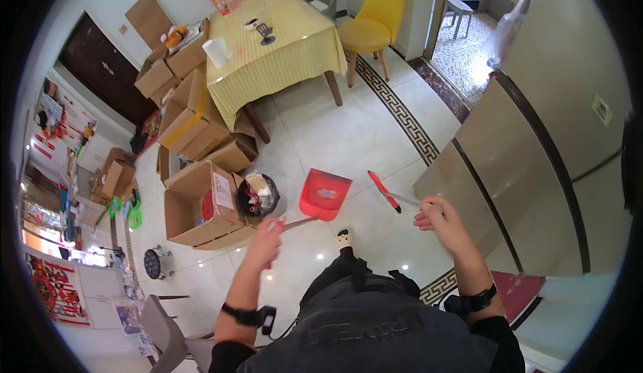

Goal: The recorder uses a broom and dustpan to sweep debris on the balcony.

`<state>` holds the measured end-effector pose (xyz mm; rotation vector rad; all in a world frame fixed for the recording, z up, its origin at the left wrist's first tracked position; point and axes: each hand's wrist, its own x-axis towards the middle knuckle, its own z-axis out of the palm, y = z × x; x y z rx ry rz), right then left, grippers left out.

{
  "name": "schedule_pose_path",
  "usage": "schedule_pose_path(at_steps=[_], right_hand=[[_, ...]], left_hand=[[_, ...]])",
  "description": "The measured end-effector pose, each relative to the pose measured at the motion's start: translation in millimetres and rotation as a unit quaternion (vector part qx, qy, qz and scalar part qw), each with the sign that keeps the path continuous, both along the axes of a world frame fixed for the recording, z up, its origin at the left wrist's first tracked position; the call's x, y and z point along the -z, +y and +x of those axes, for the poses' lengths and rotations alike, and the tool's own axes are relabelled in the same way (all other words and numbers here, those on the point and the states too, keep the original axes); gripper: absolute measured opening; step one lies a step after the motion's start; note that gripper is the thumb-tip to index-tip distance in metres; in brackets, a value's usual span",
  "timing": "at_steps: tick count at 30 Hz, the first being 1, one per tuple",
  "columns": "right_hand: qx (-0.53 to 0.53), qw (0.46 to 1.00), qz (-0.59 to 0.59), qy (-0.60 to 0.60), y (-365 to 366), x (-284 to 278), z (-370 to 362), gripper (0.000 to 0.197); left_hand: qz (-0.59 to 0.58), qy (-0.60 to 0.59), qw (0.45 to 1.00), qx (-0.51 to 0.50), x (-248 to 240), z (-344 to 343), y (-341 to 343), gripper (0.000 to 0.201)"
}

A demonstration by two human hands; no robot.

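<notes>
My left hand (266,239) is closed round the handle of a red dustpan (320,200). The pan is low over the pale floor, ahead and a little left of my foot; a greyish patch shows in it. In my right hand (442,224) is the grey handle of a broom (384,192), its head red with dark bristles. A gap separates the broom head from the dustpan's right side. Left of the dustpan stands a full trash bin (273,204) with a black liner and crumpled waste on top.
Open cardboard boxes (179,222) crowd the left, beside a table (268,71) with a yellow striped cloth. A yellow chair (368,28) stands at the back. Close on my right is a tall beige fridge (469,199). A round black wheeled stool (153,264) sits farther left.
</notes>
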<state>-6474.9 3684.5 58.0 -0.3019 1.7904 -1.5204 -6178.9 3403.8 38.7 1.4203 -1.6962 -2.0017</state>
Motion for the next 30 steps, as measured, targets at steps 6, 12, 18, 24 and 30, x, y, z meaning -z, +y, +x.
schedule_pose_path(at_steps=[6,12,18,24,30], right_hand=[[-0.049,0.997,0.057,0.027,-104.9,-18.4,-8.8,0.025],[-0.106,0.989,0.095,0.04,-170.6,-22.6,-13.0,0.023],[-0.265,0.941,0.18,0.109,-212.9,-25.0,-15.9,0.022],[-0.377,0.899,0.204,0.091,-246.8,-23.0,-18.5,0.019],[-0.503,0.835,0.2,0.096,-254.2,-29.9,-26.3,0.023]], left_hand=[[0.096,-0.067,0.992,0.035,185.9,-113.5,-30.2,0.059],[0.335,-0.02,0.938,0.091,214.6,-168.1,-11.9,0.032],[0.596,0.009,0.803,-0.017,218.4,-185.4,-37.5,0.047],[0.646,0.046,0.76,-0.05,260.9,-194.8,-30.2,0.078],[0.592,0.066,0.802,-0.048,238.1,-212.5,-27.7,0.065]])
